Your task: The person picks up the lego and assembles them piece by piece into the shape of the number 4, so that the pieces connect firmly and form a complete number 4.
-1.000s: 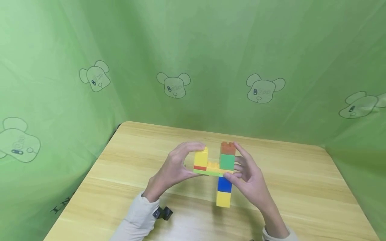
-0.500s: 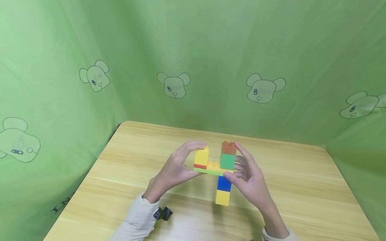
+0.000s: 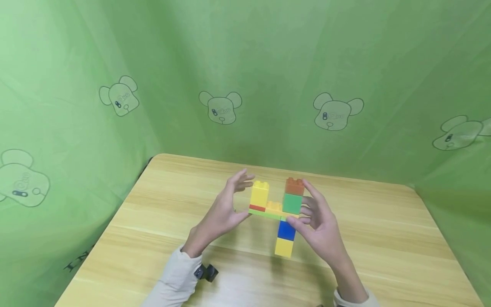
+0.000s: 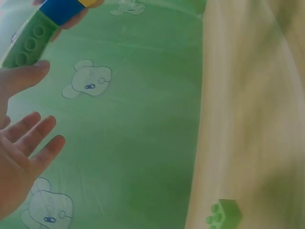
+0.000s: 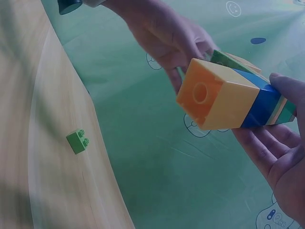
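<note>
A build of toy building bricks (image 3: 273, 208) is held up over the table. On its flat light green and orange bar stand a yellow brick (image 3: 259, 195) at left and a green brick (image 3: 293, 204) topped by a brown one (image 3: 294, 187) at right. Below the bar hang a blue brick (image 3: 286, 230) and another yellow brick (image 3: 284, 247), whose hollow underside shows in the right wrist view. My right hand (image 3: 322, 232) grips the build's right side between thumb and fingers. My left hand (image 3: 218, 213) has its thumb tip at the bar's left end, its fingers extended apart from the yellow brick.
A loose green brick (image 5: 76, 141) lies on the wooden table (image 3: 172, 183), behind my left hand in the head view. Green cloth (image 3: 268, 64) with bear heads encloses the table's back and sides. A small black device (image 3: 207, 272) sits at the left cuff.
The left fingers have come off the yellow brick's top and spread upward, baring its studs. The build has risen slightly and shifted a little right with the right hand.
</note>
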Tool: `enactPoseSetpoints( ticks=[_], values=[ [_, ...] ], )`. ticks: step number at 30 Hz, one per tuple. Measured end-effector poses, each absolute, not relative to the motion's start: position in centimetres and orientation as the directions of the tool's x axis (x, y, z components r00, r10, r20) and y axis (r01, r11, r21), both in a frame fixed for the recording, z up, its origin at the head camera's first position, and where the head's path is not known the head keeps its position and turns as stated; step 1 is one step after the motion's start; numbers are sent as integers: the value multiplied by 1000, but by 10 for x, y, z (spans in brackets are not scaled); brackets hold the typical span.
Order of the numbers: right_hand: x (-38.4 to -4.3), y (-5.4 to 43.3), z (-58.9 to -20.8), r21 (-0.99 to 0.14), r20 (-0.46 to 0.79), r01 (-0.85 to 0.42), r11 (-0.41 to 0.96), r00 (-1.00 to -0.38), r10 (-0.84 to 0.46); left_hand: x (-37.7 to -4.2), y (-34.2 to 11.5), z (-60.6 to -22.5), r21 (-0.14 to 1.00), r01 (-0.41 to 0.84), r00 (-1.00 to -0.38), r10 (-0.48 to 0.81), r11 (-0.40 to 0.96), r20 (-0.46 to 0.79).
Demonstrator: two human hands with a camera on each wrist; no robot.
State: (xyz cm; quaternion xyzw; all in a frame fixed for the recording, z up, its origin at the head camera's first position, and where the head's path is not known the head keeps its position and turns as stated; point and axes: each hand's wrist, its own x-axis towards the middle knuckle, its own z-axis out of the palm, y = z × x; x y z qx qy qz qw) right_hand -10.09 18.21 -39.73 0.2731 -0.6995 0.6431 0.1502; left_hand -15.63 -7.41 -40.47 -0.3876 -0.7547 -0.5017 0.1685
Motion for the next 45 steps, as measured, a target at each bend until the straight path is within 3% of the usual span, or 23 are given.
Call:
enactPoseSetpoints(
  ticks=[5,12,30,36,45],
  values=[
    [-102,183,-398,-815,567,-580,14,-801,-192,-162,-76,-416,685,690,-711,394,235,582],
    [-102,185,-397,-809,574,-587,19,-797,-188,-170,-80,-436,694,601,-793,404,396,456],
    [-102,189,-398,-810,569,-584,46,-804,-173,-190,-88,-496,555,447,-878,464,702,120],
    [-103,189,-398,-804,580,-594,32,-795,-178,-189,-90,-505,561,398,-900,427,726,85],
    [-102,189,-398,-807,575,-589,34,-799,-176,-190,-92,-511,604,362,-925,353,710,140]
  ],
)
